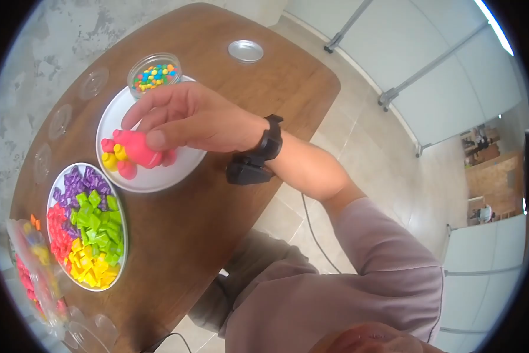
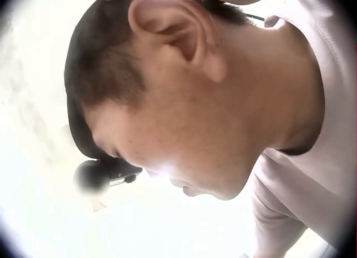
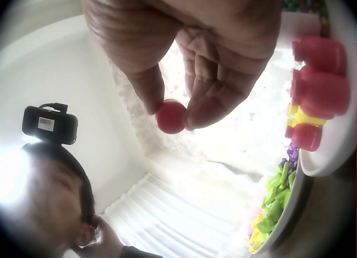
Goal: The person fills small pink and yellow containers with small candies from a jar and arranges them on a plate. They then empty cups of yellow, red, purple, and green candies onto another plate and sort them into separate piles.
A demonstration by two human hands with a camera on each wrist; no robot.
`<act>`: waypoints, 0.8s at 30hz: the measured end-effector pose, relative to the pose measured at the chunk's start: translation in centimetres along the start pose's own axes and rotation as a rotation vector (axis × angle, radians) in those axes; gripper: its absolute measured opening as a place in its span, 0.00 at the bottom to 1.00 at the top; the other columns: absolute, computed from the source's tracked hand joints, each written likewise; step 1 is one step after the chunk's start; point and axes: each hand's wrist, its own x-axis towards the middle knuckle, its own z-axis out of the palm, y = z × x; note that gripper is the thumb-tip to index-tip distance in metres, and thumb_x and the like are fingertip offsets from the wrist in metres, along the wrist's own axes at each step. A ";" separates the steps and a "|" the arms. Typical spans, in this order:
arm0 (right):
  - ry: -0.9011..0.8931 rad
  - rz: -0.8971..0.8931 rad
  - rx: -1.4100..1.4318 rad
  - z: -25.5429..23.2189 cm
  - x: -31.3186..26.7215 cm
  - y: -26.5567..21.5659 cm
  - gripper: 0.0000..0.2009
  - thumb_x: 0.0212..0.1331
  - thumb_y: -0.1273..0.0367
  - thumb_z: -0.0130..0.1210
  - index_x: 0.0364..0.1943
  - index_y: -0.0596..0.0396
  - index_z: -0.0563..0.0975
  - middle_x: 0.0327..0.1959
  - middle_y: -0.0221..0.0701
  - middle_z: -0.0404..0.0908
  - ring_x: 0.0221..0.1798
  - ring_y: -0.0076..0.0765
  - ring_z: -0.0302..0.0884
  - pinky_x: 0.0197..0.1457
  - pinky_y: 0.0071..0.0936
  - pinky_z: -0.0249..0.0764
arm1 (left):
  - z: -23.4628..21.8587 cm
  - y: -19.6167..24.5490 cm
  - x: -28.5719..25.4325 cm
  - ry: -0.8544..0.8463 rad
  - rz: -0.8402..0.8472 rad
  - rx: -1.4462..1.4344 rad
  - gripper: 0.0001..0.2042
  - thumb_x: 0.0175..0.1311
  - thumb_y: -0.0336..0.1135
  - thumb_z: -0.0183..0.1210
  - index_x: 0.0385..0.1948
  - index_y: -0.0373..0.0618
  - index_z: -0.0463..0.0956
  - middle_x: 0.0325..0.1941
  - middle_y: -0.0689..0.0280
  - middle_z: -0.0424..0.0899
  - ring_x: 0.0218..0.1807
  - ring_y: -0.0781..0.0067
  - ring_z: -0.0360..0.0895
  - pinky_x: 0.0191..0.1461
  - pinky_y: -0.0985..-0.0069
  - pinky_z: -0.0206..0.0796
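The right arm (image 1: 311, 167) reaches forward from the shoulder, its elbow slightly bent, with the right hand (image 1: 188, 117) angled downward. Its thumb and a fingertip close in a pinch while the other fingers bend loosely behind them. The left hand (image 3: 103, 241) is raised to the side of the head (image 3: 47, 199), by the ear (image 3: 85, 234), its fingers mostly out of sight.

an indoor room like a studio or workroom, exact kind unclear, brown table (image 1: 176, 235), mottled pale wall (image 1: 52, 35) left of the table, tiled floor (image 1: 382, 165) to its right, white wheeled panels (image 1: 429, 47) and blurry shelving (image 1: 494, 176) farther right
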 end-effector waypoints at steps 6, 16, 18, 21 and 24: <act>0.004 -0.007 0.009 0.1 0.0 -0.3 0.17 0.65 0.71 0.64 0.55 0.62 0.77 0.40 0.36 0.88 0.33 0.21 0.84 0.33 0.16 0.80 | -0.2 0.9 0.7 0.059 -0.026 0.051 0.09 0.71 0.35 0.57 0.49 0.47 0.74 0.44 0.65 0.75 0.44 0.68 0.73 0.50 0.70 0.63; -0.033 -0.040 0.019 -0.2 -0.1 -0.2 0.17 0.66 0.71 0.64 0.56 0.62 0.77 0.41 0.36 0.88 0.36 0.23 0.86 0.35 0.18 0.80 | -1.5 3.4 3.6 0.096 -0.019 0.196 0.08 0.73 0.35 0.55 0.48 0.46 0.73 0.44 0.66 0.74 0.46 0.68 0.72 0.53 0.69 0.62; -0.038 -0.024 0.031 -0.1 -0.2 -0.2 0.18 0.65 0.71 0.64 0.57 0.62 0.77 0.41 0.36 0.88 0.36 0.24 0.86 0.36 0.19 0.80 | -0.6 4.7 5.0 0.114 -0.036 0.273 0.08 0.74 0.36 0.55 0.48 0.46 0.73 0.44 0.66 0.73 0.46 0.68 0.72 0.54 0.69 0.62; -0.008 -0.015 0.021 -0.3 -0.1 -0.4 0.18 0.66 0.72 0.63 0.58 0.63 0.76 0.42 0.37 0.87 0.35 0.29 0.86 0.37 0.23 0.82 | 0.3 4.5 3.0 0.320 -0.156 0.385 0.07 0.70 0.34 0.59 0.43 0.45 0.76 0.37 0.69 0.77 0.39 0.67 0.74 0.47 0.71 0.66; -0.034 0.005 0.118 -0.5 0.1 -0.1 0.19 0.67 0.73 0.61 0.60 0.65 0.74 0.47 0.40 0.86 0.43 0.34 0.87 0.46 0.28 0.83 | -0.7 6.0 1.0 0.333 -0.270 0.554 0.07 0.69 0.33 0.59 0.45 0.46 0.76 0.38 0.69 0.77 0.40 0.67 0.75 0.47 0.71 0.66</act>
